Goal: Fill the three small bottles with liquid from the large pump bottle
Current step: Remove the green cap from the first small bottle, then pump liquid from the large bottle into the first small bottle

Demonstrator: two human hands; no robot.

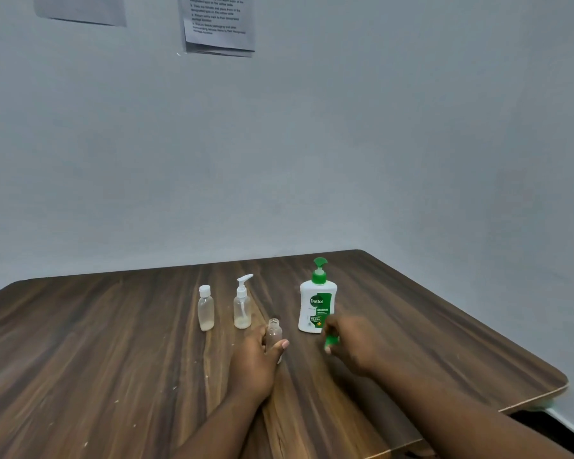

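Bottle [274,330], open-necked, seems light, thin-walled and tippy, so our left hand [256,359] grips its body low; our right hand [352,346] pinches a green cap [331,341].

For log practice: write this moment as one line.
left hand holds uncapped small bottle; right hand holds green cap; pump bottle upright

Four bottles in all on one tabletop [113,342].
Three are small and clear: one capped bottle [206,309], one small pump bottle [242,308], one open bottle [274,332]. Also one large pump bottle [317,303], one green cap [331,340], two hands, left hand [252,362] and right hand [352,346], and two wall papers: plain sheet [80,8], printed sheaf [219,24].
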